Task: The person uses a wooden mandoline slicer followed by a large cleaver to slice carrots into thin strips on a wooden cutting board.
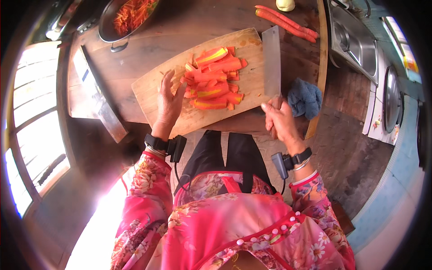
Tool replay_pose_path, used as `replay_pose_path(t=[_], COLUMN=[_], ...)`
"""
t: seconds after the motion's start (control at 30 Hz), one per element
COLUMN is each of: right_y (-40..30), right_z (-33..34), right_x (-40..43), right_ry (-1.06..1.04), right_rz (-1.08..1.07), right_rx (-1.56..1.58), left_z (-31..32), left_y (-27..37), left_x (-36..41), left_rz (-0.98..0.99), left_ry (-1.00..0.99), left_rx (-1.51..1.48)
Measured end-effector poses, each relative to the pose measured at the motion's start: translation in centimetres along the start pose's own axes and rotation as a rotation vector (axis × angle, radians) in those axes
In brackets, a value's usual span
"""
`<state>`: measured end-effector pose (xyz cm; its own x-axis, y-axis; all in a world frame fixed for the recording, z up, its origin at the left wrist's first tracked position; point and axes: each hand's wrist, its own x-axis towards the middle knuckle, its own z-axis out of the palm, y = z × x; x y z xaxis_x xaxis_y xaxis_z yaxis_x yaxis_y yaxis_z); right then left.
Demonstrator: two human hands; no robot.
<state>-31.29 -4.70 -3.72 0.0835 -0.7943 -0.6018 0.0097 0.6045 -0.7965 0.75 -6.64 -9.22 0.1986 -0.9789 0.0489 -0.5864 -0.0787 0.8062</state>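
Note:
A heap of sliced carrot pieces [214, 79] lies on a wooden cutting board [148, 86]. My left hand [168, 98] rests at the board's left part, fingers apart, thumb close to the slices and nothing held. My right hand [281, 119] is closed around the handle of a cleaver [271, 60] at the board's right edge. The cleaver's broad blade points away from me, beside the board's right end.
A metal pan [104, 30] of shredded carrot stands at the back left. Whole carrots [287, 25] and a pale round vegetable [285, 4] lie at the back right. A blue cloth [304, 98] is near the right table edge, a sink [361, 50] beyond.

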Motion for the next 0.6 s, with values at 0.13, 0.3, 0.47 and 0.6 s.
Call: replay_pose_path(t=[0.13, 0.3, 0.47, 0.6], right_y=[0.4, 2.9, 3.2, 3.6], right_z=[2.8, 5.0, 7.0, 7.0], right_x=[-2.9, -3.8, -3.8, -3.4], right_ry=[-0.014, -0.009, -0.043, -0.045], right_rz=[0.07, 0.078, 0.113, 0.067], right_rx=[-0.02, 0.03, 0.061, 0.065], left_z=[2.7, 3.4, 2.0, 1.1], left_y=[0.6, 1.3, 1.7, 1.8], left_x=[1.3, 1.7, 1.5, 0.5], left_rz=[-0.001, 0.087, 0.05, 0.031], left_ry=[0.0, -0.039, -0.166, -0.188], left_rx=[-0.068, 0.15, 0.189, 0.158])
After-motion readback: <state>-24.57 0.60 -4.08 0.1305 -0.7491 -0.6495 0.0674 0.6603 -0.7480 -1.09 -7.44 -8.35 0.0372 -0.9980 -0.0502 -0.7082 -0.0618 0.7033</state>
